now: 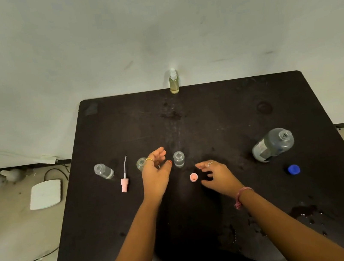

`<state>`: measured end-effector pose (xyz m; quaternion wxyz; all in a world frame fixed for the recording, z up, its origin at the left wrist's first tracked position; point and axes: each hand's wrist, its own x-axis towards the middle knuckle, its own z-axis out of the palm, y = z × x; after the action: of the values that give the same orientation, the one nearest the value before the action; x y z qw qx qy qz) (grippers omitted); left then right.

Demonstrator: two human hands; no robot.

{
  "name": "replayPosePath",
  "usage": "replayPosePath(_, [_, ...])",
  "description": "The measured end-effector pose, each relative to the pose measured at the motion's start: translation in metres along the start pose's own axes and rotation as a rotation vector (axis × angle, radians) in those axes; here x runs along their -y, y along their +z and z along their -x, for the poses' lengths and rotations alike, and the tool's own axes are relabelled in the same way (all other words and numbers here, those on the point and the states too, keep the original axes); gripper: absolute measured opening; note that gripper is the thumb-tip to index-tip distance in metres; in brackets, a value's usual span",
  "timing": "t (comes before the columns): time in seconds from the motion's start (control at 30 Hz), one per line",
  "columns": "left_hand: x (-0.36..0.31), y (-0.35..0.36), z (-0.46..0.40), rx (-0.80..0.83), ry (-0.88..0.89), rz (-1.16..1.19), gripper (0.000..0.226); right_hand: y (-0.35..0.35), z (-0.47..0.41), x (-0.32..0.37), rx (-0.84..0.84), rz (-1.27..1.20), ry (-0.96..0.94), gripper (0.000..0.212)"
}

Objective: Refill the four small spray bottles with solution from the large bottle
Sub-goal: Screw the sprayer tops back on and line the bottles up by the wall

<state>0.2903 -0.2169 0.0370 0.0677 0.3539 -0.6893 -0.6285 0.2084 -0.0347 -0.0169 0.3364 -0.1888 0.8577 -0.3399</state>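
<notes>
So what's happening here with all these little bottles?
A person is refilling small spray bottles at a dark table. Three small bottles stand uncapped in a row; one pink sprayer top lies beside them, another pink cap near the right hand. The left hand hovers open, holding nothing. The large bottle is open, its blue cap off. A fourth capped bottle stands at the far edge.

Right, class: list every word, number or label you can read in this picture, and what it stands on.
None can be read.
Large clear plastic bottle: it carries a pale label, too blurred to read.
Small clear spray bottles and pink spray pump: no print visible.
</notes>
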Motion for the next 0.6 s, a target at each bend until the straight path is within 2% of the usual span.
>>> replayPosePath(0.13, [0.004,0.005,0.000,0.003,0.004,-0.047,0.044,0.012,-0.003,0.001,0.007,0.099,-0.029,0.057])
replayPosePath(0.23, [0.009,0.010,-0.002,0.000,-0.002,-0.068,0.048,0.017,-0.006,0.004,-0.049,0.133,-0.035,0.040])
replayPosePath(0.33, [0.013,0.014,-0.003,0.008,-0.010,-0.101,0.055,0.016,-0.005,0.004,-0.101,0.067,-0.021,0.032])
replayPosePath(0.6, [0.025,0.027,-0.012,0.076,-0.037,-0.143,0.069,-0.007,0.011,0.005,-0.207,-0.118,-0.032,0.032])
